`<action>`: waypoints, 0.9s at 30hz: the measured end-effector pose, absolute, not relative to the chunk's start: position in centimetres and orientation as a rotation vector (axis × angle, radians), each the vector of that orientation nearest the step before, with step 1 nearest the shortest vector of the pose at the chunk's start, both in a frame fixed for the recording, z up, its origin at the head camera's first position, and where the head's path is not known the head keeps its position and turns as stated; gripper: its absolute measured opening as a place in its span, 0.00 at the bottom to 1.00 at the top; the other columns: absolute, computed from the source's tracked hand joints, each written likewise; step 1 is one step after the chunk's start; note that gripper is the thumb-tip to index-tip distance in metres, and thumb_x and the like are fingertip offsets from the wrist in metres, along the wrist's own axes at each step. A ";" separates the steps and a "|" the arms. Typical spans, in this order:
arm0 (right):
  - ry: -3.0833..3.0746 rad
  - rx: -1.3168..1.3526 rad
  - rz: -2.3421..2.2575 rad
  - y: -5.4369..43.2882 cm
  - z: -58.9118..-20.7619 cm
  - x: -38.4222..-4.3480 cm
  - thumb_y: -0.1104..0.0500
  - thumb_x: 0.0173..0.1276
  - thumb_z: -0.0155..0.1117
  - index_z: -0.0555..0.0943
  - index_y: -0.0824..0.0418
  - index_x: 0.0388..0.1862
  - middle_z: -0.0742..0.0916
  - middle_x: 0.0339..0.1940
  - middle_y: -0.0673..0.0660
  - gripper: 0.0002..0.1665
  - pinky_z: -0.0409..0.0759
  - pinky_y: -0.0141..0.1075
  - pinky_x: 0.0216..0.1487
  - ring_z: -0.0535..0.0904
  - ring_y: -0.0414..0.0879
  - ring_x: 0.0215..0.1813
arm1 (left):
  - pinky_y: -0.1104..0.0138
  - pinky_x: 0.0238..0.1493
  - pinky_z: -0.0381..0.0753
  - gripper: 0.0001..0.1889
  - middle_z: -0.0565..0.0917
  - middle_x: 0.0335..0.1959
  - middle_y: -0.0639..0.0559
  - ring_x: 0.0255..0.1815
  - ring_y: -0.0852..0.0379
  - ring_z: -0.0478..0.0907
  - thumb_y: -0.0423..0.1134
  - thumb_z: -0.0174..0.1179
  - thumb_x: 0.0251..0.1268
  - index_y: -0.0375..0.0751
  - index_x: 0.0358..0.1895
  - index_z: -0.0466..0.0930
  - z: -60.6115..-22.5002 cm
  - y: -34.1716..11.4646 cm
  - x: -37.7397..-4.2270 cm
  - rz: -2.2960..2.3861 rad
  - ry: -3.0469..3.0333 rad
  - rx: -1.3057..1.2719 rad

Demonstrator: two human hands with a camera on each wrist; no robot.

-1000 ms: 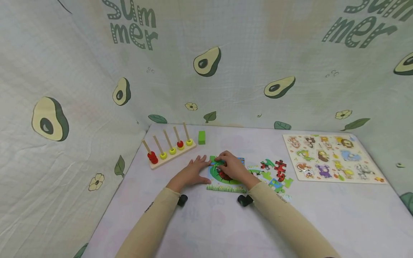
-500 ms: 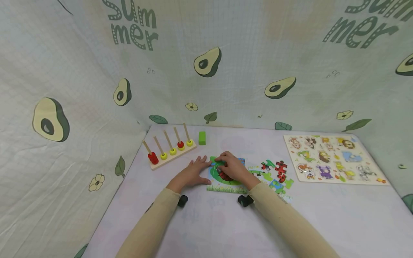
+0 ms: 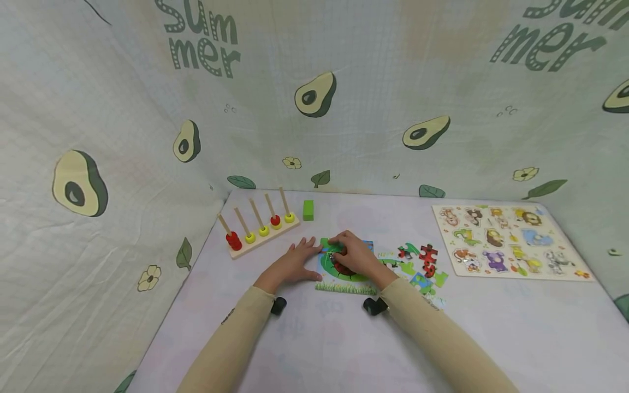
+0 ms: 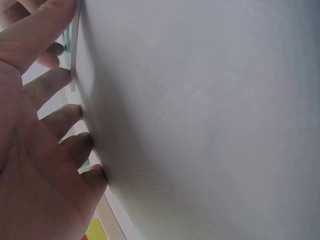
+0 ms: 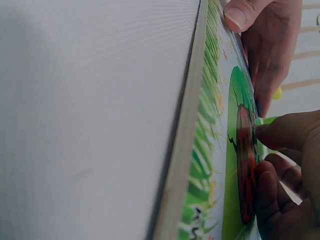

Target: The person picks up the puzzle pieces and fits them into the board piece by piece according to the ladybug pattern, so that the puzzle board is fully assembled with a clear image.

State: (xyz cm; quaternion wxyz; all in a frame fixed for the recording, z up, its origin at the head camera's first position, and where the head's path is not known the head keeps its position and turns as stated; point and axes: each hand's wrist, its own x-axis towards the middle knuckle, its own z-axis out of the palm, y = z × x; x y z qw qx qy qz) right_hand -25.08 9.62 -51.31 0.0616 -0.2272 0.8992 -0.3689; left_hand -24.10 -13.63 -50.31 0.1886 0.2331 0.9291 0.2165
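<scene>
Head cam: I'm seeing the L hand [image 3: 296, 263] resting palm-down, fingers spread, thumb lying by the L edge of the ladybug puzzle [image 3: 339, 286], which is lying flat on the table [image 3: 324, 344]. R hand [image 3: 357, 255] is arching over the puzzle, fingers and thumb bending onto its upper part; I'm not able to tell if they're pinching a pc. Loose pcs [image 3: 427, 254] are lying just R of it.

Beyond a slight shift in the head view, no change around the puzzle [image 3: 341, 277] is visible.
</scene>
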 end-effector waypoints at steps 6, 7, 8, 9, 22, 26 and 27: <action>2.721 -0.660 -1.145 9.9 -51.1 -25.0 0.60 0.71 0.68 0.79 0.58 0.66 0.79 0.60 0.56 0.25 0.80 0.36 0.37 0.77 0.40 0.38 | 0.50 0.82 0.37 0.47 0.49 0.84 0.46 0.84 0.45 0.37 0.58 0.71 0.60 0.50 0.80 0.60 -50.4 -13.7 -24.1 0.601 2.616 0.634; 2.721 -0.657 -1.146 10.0 -51.0 -25.0 0.60 0.71 0.68 0.79 0.58 0.67 0.79 0.60 0.56 0.25 0.80 0.36 0.37 0.77 0.40 0.38 | 0.51 0.82 0.37 0.47 0.49 0.84 0.46 0.84 0.45 0.37 0.58 0.71 0.60 0.50 0.80 0.60 -50.4 -13.7 -24.1 0.601 2.616 0.632; 2.717 -0.655 -1.149 10.1 -51.0 -24.9 0.60 0.71 0.68 0.78 0.58 0.67 0.79 0.60 0.57 0.25 0.80 0.36 0.37 0.77 0.41 0.38 | 0.51 0.82 0.37 0.47 0.49 0.84 0.46 0.84 0.45 0.37 0.58 0.71 0.60 0.50 0.80 0.60 -50.4 -13.7 -24.1 0.604 2.615 0.631; 2.715 -0.652 -1.150 10.2 -50.9 -24.8 0.61 0.71 0.68 0.78 0.58 0.67 0.79 0.60 0.57 0.25 0.80 0.36 0.37 0.77 0.41 0.39 | 0.51 0.82 0.37 0.47 0.49 0.84 0.47 0.84 0.45 0.37 0.58 0.71 0.60 0.51 0.80 0.60 -50.4 -13.7 -24.1 0.607 2.614 0.631; 2.703 -0.657 -1.144 12.3 -50.2 -23.8 0.59 0.72 0.67 0.78 0.60 0.67 0.78 0.60 0.58 0.25 0.79 0.37 0.39 0.78 0.41 0.39 | 0.51 0.82 0.36 0.47 0.50 0.83 0.45 0.84 0.44 0.38 0.56 0.72 0.60 0.49 0.80 0.61 -50.2 -13.7 -24.0 0.636 2.615 0.657; 2.693 -0.653 -1.153 13.5 -50.1 -23.5 0.59 0.73 0.66 0.78 0.59 0.67 0.79 0.60 0.58 0.24 0.80 0.38 0.41 0.79 0.42 0.41 | 0.51 0.82 0.36 0.47 0.50 0.83 0.46 0.84 0.44 0.37 0.56 0.72 0.60 0.49 0.80 0.61 -50.2 -13.7 -24.0 0.639 2.612 0.660; 2.686 -0.654 -1.159 13.8 -50.0 -23.4 0.60 0.73 0.66 0.78 0.58 0.67 0.79 0.60 0.58 0.24 0.80 0.39 0.42 0.79 0.42 0.42 | 0.52 0.82 0.35 0.47 0.50 0.83 0.46 0.84 0.45 0.37 0.56 0.72 0.60 0.49 0.80 0.61 -50.2 -13.7 -24.0 0.639 2.611 0.659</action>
